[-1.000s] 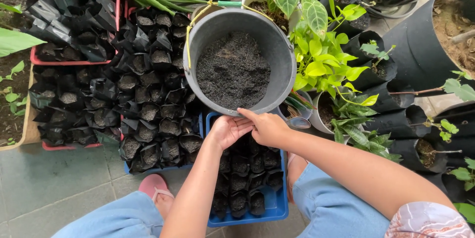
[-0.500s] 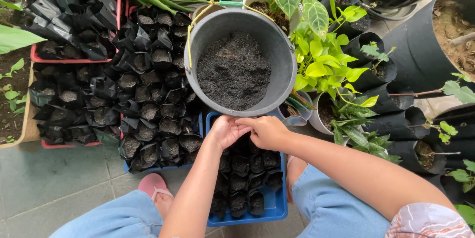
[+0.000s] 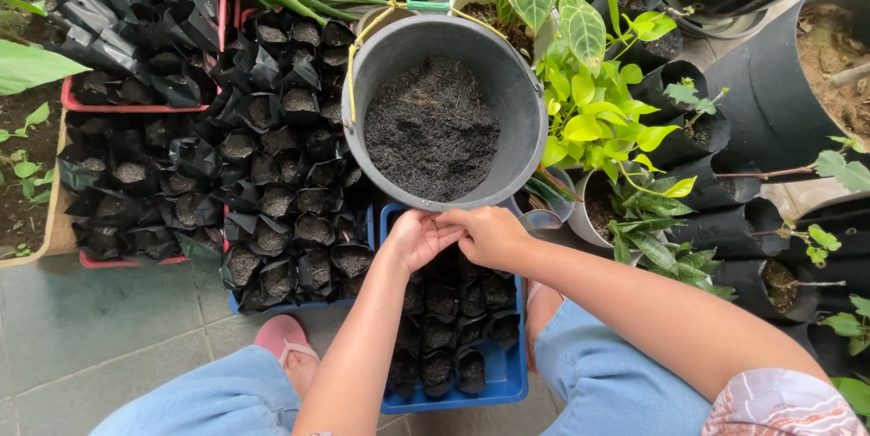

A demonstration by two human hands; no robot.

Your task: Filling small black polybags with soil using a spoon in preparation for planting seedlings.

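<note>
Our left hand (image 3: 419, 238) and right hand (image 3: 492, 237) meet, fingers curled around something small we cannot see, right over the blue plastic tray (image 3: 504, 380) of little black soil bags (image 3: 439, 338). We should keep it low over the tray. The big grey bucket of dark soil (image 3: 431, 123) touches our fingers. More black bags (image 3: 272, 209) crowd left; leafy green plants (image 3: 589, 119) lean in right.

Light blue denim trousers (image 3: 616, 373) are being worn, a pink slipper (image 3: 281, 338) is being shown at one foot, and a patterned pink and white sleeve (image 3: 779, 404) is being seen at the right shoulder; both forearms are bare
</note>
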